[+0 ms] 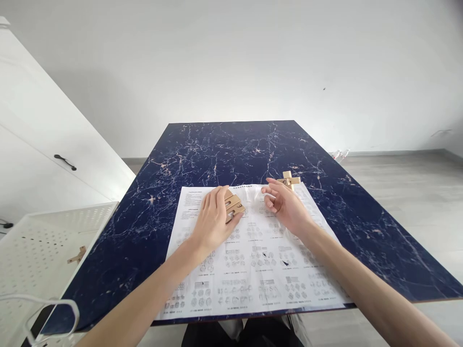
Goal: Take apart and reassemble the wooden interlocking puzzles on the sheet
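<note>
left hand [213,217] grasps grooved wooden blocks [236,204] over the printed sheet [249,270], which reaches the bench's [231,154] near edge; we think these remain unjoined, though the hand hides part. right hand [287,205] is loose, released, beside crossed blocks [289,181] we log as joined.

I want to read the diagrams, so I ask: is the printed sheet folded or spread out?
Spread out: the printed sheet lies open on the dark blue table, its rows of diagrams facing up.
</note>
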The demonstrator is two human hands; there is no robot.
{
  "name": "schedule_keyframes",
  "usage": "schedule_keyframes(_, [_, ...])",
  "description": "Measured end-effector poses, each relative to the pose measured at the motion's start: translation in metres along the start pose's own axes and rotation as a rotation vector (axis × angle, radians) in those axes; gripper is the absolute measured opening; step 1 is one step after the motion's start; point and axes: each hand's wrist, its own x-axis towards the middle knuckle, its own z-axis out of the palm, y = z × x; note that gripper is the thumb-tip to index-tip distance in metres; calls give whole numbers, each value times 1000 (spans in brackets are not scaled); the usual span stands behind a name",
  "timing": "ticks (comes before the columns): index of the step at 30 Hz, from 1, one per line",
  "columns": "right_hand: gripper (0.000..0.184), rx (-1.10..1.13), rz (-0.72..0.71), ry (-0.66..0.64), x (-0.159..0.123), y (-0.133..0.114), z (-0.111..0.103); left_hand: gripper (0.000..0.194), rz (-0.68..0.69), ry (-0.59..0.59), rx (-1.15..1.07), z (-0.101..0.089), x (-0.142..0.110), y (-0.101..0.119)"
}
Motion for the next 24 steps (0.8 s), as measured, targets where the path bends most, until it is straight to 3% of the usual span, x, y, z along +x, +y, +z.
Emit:
schedule_keyframes(6, [64,30,-16,79,-2,-1,2,81,-86,25,139,3,-2,-2])
schedule_keyframes(9, [59,-52,-38,83,-4,-2,2,81,-101,-1,140,4,-2,-3])
schedule_keyframes(13, [27,-409,-125,-62,-11,2,5,83,-122,-18,57,4,-1,-3])
schedule_keyframes(18, [13,-862,-326,-255,-24,11,15,83,-110,-69,-86,1,0,0])
schedule_keyframes(24, [7,-983,-414,-321,-30,16,18,79,-69,-103,-159,-1,2,-1])
